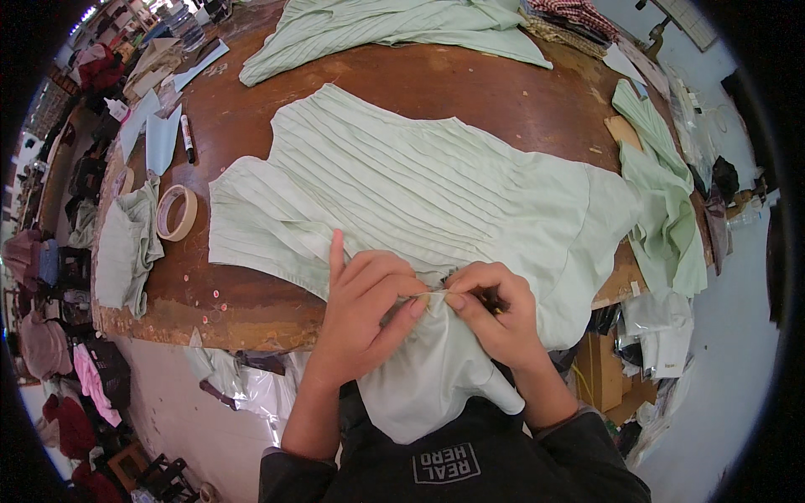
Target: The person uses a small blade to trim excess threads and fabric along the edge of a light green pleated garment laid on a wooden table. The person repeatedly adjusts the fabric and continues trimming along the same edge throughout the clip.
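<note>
A pale green pleated garment (386, 168) lies spread over the brown table, its near part hanging over the front edge toward me. My left hand (367, 306) pinches the garment's edge between thumb and fingertips, with one finger raised. Right beside it, my right hand (496, 306) pinches the same edge with thumb and forefinger. A short stretch of fabric edge runs between the two pinches, and a loose flap drapes below them over my lap. Whether a small tool or thread is also in the right fingers cannot be made out.
On the brown table (251, 310) a roll of masking tape (177, 213), a marker (187, 138) and folded green cloth (130, 247) lie at left. More green fabric (394, 25) lies at the far side and at right (662, 201). Checked cloth (574, 17) is stacked far right.
</note>
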Available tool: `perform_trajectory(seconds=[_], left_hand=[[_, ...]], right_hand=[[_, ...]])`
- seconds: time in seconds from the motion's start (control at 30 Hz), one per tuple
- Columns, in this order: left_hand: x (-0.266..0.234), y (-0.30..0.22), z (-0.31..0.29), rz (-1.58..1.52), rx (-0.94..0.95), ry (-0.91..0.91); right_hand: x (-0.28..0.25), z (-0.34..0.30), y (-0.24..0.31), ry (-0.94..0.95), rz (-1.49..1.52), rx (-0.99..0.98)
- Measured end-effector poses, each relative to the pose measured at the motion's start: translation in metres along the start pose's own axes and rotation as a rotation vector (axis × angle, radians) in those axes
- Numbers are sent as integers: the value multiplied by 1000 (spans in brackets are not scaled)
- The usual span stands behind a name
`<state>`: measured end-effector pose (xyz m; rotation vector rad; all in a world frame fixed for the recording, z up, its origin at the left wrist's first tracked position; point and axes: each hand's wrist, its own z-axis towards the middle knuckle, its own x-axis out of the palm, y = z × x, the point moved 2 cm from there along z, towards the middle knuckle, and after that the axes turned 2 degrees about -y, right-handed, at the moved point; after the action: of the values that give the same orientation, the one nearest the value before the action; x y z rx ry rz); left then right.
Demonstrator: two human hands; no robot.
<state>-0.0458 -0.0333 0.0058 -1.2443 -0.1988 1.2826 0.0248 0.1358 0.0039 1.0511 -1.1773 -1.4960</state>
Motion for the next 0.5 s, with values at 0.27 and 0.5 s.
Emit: perform_trajectory(seconds=[0.27, 0.5], left_hand=[[6, 2, -2, -98, -106, -29], [5, -2, -1, -114, -126, -43]], right_hand=[[-5, 4, 28, 87, -457, -74], [-11, -5, 36, 31, -694, -262]])
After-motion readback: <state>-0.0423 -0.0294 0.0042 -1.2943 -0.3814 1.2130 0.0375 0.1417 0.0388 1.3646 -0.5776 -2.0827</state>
